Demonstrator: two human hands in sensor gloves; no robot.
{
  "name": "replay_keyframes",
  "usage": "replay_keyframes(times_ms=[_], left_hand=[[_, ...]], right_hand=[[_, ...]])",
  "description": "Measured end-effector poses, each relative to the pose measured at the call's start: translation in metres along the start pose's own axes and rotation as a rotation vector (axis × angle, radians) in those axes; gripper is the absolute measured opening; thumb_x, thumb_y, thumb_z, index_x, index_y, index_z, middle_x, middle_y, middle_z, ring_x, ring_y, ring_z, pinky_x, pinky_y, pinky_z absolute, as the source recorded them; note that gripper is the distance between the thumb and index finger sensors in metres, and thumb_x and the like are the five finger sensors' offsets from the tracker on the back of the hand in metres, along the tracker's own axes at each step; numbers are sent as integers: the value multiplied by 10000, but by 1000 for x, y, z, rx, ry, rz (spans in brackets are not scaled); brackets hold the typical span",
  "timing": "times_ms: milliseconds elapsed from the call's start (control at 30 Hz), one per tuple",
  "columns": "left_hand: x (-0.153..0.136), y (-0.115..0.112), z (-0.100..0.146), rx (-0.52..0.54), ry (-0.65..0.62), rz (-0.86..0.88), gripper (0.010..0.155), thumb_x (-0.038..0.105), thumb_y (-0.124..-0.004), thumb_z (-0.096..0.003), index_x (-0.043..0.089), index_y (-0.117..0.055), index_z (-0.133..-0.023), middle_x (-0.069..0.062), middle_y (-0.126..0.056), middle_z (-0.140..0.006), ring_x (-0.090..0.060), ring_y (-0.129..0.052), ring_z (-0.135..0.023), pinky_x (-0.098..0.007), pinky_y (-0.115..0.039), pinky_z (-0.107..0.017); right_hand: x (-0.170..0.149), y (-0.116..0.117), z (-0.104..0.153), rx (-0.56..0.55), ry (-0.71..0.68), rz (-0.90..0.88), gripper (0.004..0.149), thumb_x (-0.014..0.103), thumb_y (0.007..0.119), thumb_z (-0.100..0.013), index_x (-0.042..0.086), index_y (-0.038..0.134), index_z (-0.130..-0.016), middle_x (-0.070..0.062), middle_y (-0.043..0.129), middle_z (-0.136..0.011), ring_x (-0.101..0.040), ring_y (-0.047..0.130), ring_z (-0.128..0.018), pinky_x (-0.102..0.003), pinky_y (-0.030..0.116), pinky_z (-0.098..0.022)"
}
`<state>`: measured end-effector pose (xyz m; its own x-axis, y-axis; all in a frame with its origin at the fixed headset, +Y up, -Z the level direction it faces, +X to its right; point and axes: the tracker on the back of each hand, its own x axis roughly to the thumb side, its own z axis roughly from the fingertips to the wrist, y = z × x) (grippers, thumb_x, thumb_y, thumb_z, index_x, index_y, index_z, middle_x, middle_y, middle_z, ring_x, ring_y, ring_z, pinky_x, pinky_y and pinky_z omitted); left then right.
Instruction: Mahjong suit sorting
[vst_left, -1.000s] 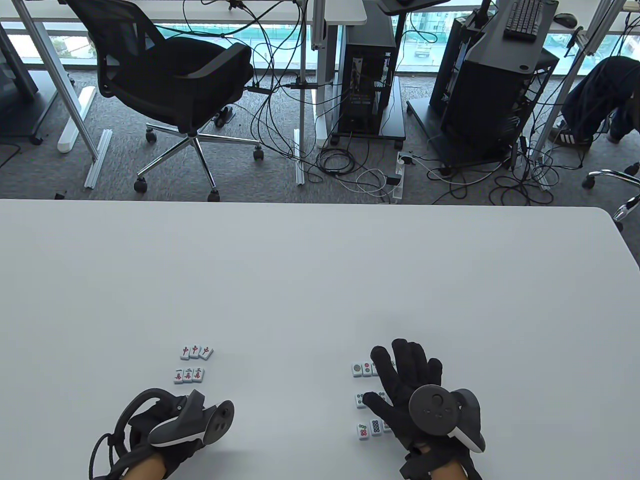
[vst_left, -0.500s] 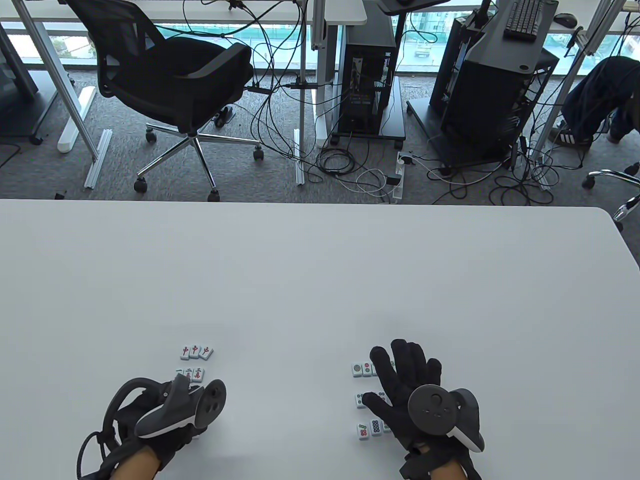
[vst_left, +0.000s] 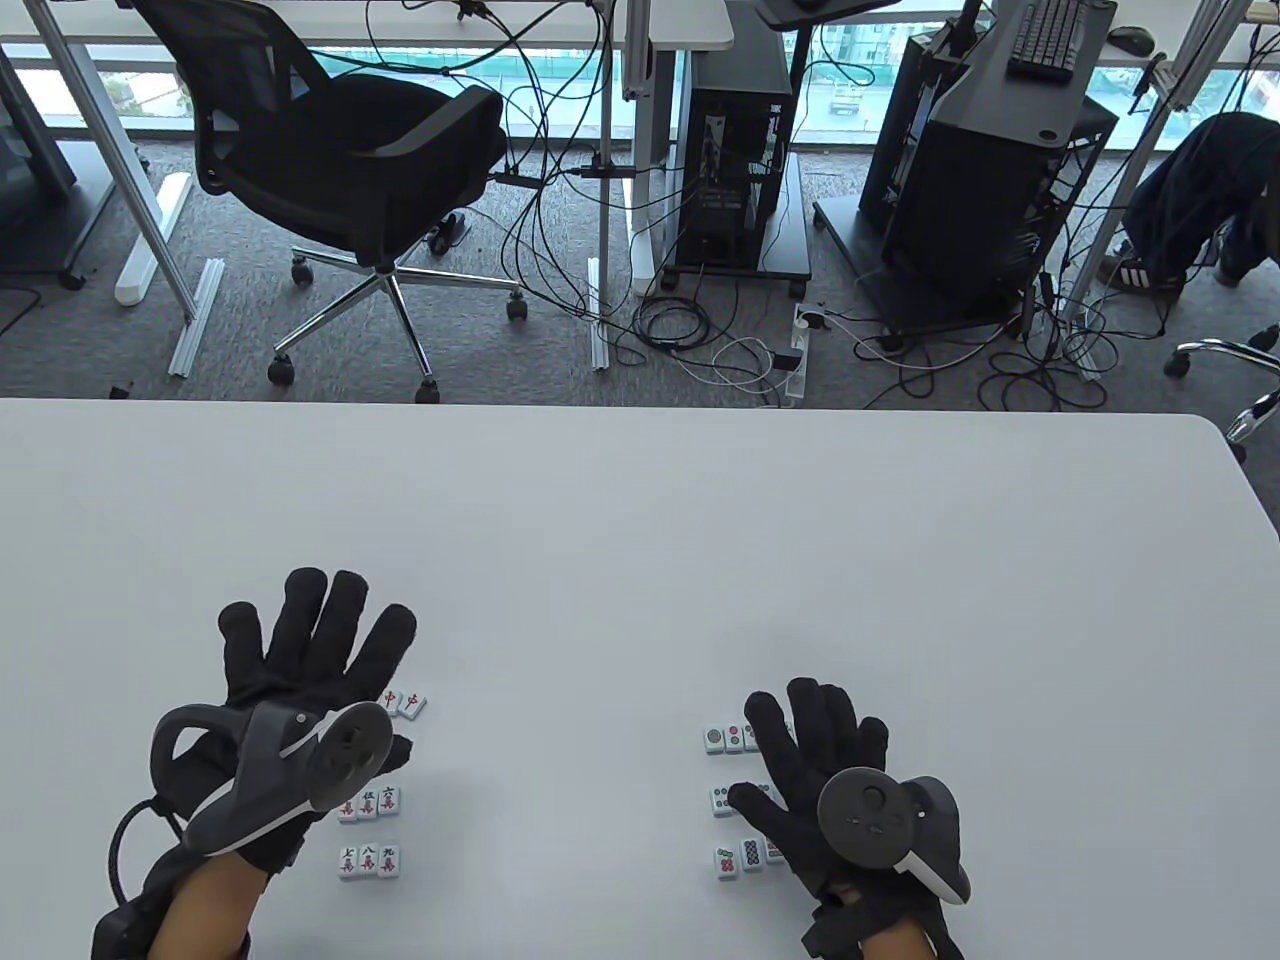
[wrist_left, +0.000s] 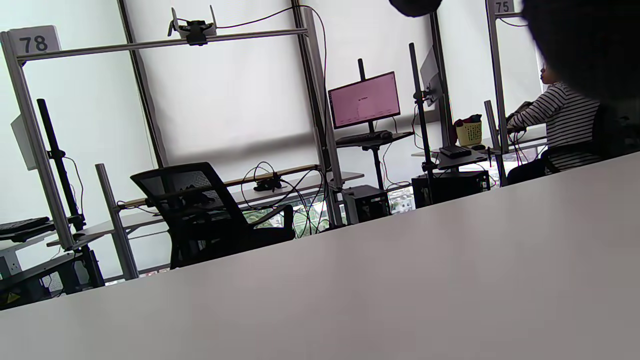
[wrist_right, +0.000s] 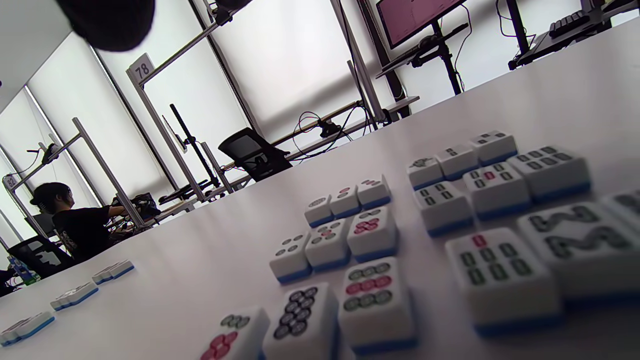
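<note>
Table view: black-gloved left hand (vst_left: 300, 680) and black-gloved right hand (vst_left: 815, 775) lie flat, fingers spread, holding nothing, over small white blue-backed mahjong tiles (vst_left: 368, 860) on the white table (vst_left: 640, 560).

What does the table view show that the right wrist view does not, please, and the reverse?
Only the table view shows both whole hands: the left hand spread over the character tiles, the right hand flat on its tiles. Only the right wrist view shows the bamboo tiles that the right hand hides from above. Both show the dot tiles and the white table.
</note>
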<state>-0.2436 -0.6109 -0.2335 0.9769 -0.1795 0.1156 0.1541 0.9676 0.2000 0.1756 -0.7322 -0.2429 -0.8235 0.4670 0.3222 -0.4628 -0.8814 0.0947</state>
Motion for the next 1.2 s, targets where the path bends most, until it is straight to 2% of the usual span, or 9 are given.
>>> replay_keyframes(times_ms=[100, 200, 333, 400, 500, 567, 833, 1200], left_hand=[[-4, -8, 0, 24, 4, 1, 1015, 743, -766, -247, 445, -264, -1077, 37, -56, -1193, -294, -18, -1158, -693, -119, -774], [-6, -26, 3, 33, 13, -6, 1006, 776, -706, -268, 454, -193, -1071, 48, 34, -1168, -278, 72, -1129, -680, -57, -764], [-9, -62, 12, 12, 39, 51, 998, 803, -644, -287, 457, -121, -1064, 55, 108, -1140, -265, 148, -1101, -671, -10, -748], [-12, -77, 15, 17, 45, 84, 996, 806, -635, -292, 458, -109, -1062, 55, 121, -1135, -259, 162, -1095, -668, 3, -743], [-15, -97, 22, 79, 37, 81, 988, 799, -640, -295, 457, -123, -1065, 62, 120, -1133, -249, 174, -1087, -660, 16, -738], [-19, -105, 24, 48, 33, 15, 986, 800, -639, -294, 470, -111, -1058, 77, 139, -1124, -234, 196, -1079, -655, 37, -732], [-27, -112, 28, -26, 79, 75, 993, 808, -626, -297, 461, -88, -1056, 66, 161, -1109, -242, 215, -1063, -658, 57, -714], [-30, -111, 30, -45, 68, 163, 986, 805, -626, -304, 455, -101, -1062, 69, 156, -1109, -243, 209, -1065, -659, 54, -714]], right_hand=[[-1, 0, 0, 4, 4, 3, 748, 615, 598, -529, 362, 212, -1118, -119, 87, -1184, -423, 46, -1044, -698, 108, -710], [-1, 0, 0, 3, 9, 7, 748, 614, 598, -528, 362, 212, -1118, -120, 86, -1184, -423, 46, -1044, -698, 107, -710], [-1, 1, 0, 7, 7, 14, 749, 614, 598, -528, 362, 211, -1118, -120, 86, -1183, -423, 46, -1043, -698, 107, -709], [-1, 1, -1, 11, 6, 19, 748, 613, 598, -529, 362, 212, -1117, -121, 85, -1183, -422, 45, -1043, -698, 107, -709], [0, 2, -1, 18, 7, 24, 747, 613, 598, -528, 361, 214, -1117, -120, 85, -1183, -422, 45, -1042, -698, 106, -708], [0, 2, -1, 19, 11, 28, 746, 613, 598, -528, 363, 214, -1117, -120, 86, -1182, -421, 44, -1042, -697, 105, -708], [-1, 2, 0, 12, 21, 40, 747, 611, 600, -526, 361, 215, -1115, -117, 79, -1180, -418, 35, -1040, -696, 98, -707], [0, 5, -1, 23, 40, 91, 748, 610, 599, -524, 361, 209, -1112, -117, 71, -1175, -415, 25, -1036, -696, 94, -705]])
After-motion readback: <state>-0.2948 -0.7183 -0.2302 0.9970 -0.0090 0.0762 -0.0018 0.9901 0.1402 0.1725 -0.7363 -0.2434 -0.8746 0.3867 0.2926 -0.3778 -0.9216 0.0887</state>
